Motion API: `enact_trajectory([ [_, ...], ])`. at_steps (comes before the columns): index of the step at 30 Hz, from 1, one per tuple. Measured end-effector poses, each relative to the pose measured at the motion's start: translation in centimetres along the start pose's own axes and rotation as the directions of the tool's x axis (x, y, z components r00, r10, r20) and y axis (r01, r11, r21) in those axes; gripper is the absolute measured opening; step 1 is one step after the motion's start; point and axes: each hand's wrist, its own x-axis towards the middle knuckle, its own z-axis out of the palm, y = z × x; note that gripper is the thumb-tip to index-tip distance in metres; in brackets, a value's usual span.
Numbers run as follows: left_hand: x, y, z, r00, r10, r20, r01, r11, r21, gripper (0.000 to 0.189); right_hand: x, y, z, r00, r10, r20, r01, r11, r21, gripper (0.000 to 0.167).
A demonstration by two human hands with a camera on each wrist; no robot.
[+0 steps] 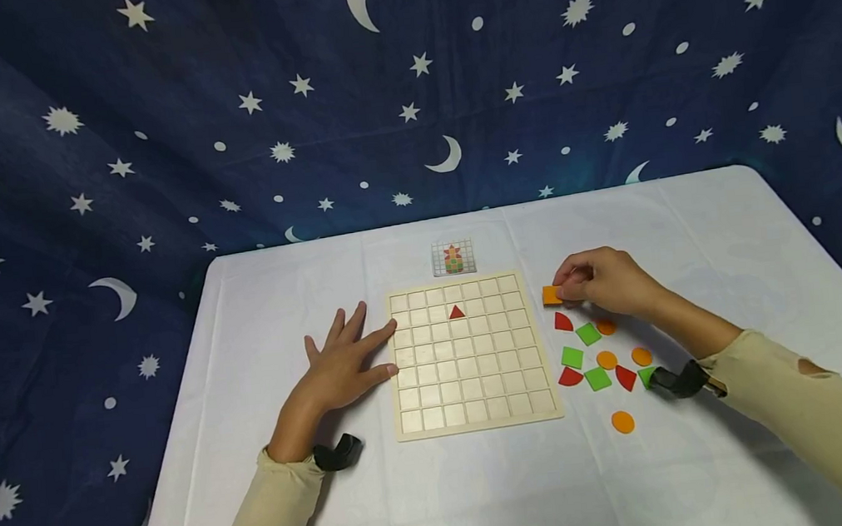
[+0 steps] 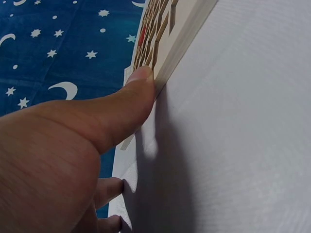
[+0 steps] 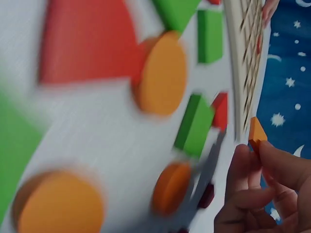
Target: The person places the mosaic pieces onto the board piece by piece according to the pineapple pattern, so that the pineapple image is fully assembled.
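My right hand (image 1: 606, 282) pinches an orange square tile (image 1: 551, 295) between thumb and fingers, just beyond the right side of a pale wooden grid board (image 1: 481, 429). In the right wrist view the same tile (image 3: 256, 131) pokes out from the fingertips, partly covered by them. My left hand (image 1: 340, 366) lies spread beside the board, with thumb and index fingertips right at its left rim. The left wrist view shows that thumb (image 2: 131, 104) against the board's edge. One red triangle (image 1: 456, 312) sits in a cell of an upper row.
Right of the board lie loose green squares (image 1: 572, 357), orange circles (image 1: 623, 421) and red quarter-circles (image 1: 570, 377). A small card (image 1: 453, 257) with a gridded coloured pattern lies behind the board. The white-covered table (image 1: 472, 501) ends at a dark blue star-patterned cloth (image 1: 353, 169).
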Motion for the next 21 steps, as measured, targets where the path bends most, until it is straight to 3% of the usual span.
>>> enact_trajectory([
  [8, 0.0, 0.0, -0.1, 1.0, 0.001, 0.0, -0.001, 1.0, -0.003, 0.07, 1.3, -2.6, 2.5, 0.997, 0.003, 0.078, -0.015, 0.989, 0.148, 0.014],
  [21, -0.1, 0.1, -0.2, 1.0, 0.003, 0.004, -0.003, 1.0, 0.01, 0.07, 3.2, -5.9, 6.0, 0.99, -0.01, 0.144, -0.027, 0.965, 0.259, 0.013],
])
